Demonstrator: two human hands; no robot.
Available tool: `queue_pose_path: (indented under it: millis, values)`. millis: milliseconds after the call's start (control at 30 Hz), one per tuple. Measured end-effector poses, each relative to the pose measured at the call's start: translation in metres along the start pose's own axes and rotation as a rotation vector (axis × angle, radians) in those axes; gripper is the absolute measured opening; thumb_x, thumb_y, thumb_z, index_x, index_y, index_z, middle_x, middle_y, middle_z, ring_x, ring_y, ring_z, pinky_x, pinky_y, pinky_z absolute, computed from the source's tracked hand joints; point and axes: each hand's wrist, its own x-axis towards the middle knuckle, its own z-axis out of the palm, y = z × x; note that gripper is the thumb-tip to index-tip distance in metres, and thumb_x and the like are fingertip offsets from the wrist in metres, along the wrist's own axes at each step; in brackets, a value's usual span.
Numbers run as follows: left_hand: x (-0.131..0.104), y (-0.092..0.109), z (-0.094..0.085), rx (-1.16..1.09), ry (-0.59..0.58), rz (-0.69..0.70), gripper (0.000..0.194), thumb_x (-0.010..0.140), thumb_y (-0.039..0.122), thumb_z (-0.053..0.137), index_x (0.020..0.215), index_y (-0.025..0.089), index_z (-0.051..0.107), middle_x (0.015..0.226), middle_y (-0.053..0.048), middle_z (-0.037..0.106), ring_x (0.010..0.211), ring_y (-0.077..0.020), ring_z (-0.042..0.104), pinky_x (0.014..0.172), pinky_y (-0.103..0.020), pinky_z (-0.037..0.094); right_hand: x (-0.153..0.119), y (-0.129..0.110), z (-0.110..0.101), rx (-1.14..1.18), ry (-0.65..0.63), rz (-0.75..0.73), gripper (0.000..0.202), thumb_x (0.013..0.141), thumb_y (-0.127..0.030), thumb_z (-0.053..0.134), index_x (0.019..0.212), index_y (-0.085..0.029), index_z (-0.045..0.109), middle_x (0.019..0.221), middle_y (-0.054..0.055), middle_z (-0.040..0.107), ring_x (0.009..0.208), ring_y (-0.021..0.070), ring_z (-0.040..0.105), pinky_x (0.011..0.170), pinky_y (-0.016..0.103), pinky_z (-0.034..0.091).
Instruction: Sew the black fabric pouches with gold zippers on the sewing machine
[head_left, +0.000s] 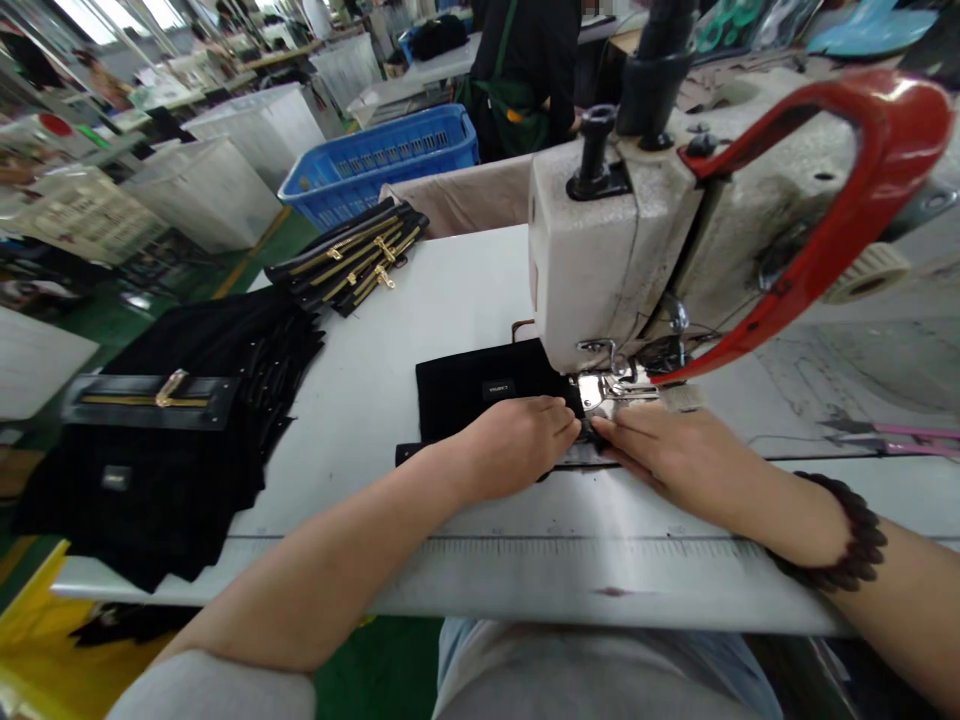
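Here, left grip [517, 442] rests on black fabric [457, 392] beside presser foot [598, 392], right grip [675, 448] near; can't tell if either's closed.

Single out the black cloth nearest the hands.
It is the cloth at the sewing machine, right by the left hand. The others lie stacked in the pile at the table's left end.

Blue basket [405, 142] near dark-clad co-worker [525, 70]; white bins [206, 190] on green floor [382, 668], upper left; light-blue object [870, 35] upper right
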Motion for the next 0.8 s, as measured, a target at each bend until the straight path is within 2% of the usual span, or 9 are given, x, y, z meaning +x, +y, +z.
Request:
queue_pose_path:
  millis: [67,167,267,433,633,800]
  values:
    - [0.001,-0.002,0.0,-0.037,-0.024,0.006,0.016,0.086,0.011,0.046,0.097,0.009,0.058,0.1,-0.01,0.064,0.098,-0.019,0.058,0.087,-0.029,0.047,0.0,-0.001,0.002,-0.048,0.021,-0.017,0.031,0.093,-0.015,0.031,0.094,-0.011,0.063,0.062,0.002,0.056,0.052,0.0141,0.051,0.047,0.028,0.028]
    - [0.0,-0.002,0.003,-0.073,-0.002,-0.041,0.016,0.087,0.013,0.046,0.098,0.009,0.057,0.1,-0.009,0.063,0.098,-0.019,0.058,0.085,-0.028,0.048,-0.002,-0.001,0.003,-0.096,0.067,-0.032,0.036,0.093,-0.013,0.026,0.091,-0.011,0.062,0.06,0.002,0.054,0.049,0.0133,0.047,0.045,0.028,0.024]
    - [-0.002,-0.001,0.006,-0.074,0.035,-0.054,0.017,0.088,0.014,0.046,0.1,0.008,0.056,0.102,-0.009,0.062,0.1,-0.0181,0.057,0.087,-0.028,0.047,-0.002,-0.002,0.004,-0.117,0.075,-0.026,0.036,0.093,-0.012,0.025,0.09,-0.011,0.061,0.06,0.001,0.054,0.049,0.0124,0.045,0.045,0.028,0.022]
    - [-0.003,-0.004,0.006,-0.089,0.034,-0.036,0.019,0.087,0.012,0.046,0.103,0.007,0.055,0.104,-0.01,0.061,0.102,-0.0178,0.056,0.092,-0.027,0.044,0.001,-0.004,0.003,-0.12,0.069,-0.006,0.037,0.091,-0.01,0.024,0.09,-0.012,0.061,0.06,0.001,0.053,0.048,0.0125,0.045,0.042,0.027,0.02]
    - [-0.001,-0.01,0.007,-0.097,0.042,-0.056,0.021,0.088,0.013,0.045,0.105,0.007,0.056,0.107,-0.01,0.061,0.1,-0.0192,0.056,0.091,-0.028,0.045,0.008,-0.002,0.001,-0.1,0.099,0.031,0.032,0.088,-0.008,0.03,0.09,-0.012,0.061,0.068,0.005,0.06,0.053,0.014,0.05,0.046,0.027,0.028]
    - [0.001,-0.014,0.01,-0.128,0.032,-0.086,0.021,0.089,0.014,0.044,0.105,0.007,0.056,0.103,-0.009,0.06,0.096,-0.0193,0.056,0.087,-0.028,0.047,0.011,0.001,0.005,-0.086,0.096,0.048,0.03,0.089,-0.01,0.032,0.087,-0.012,0.062,0.065,0.004,0.06,0.054,0.015,0.052,0.048,0.027,0.031]
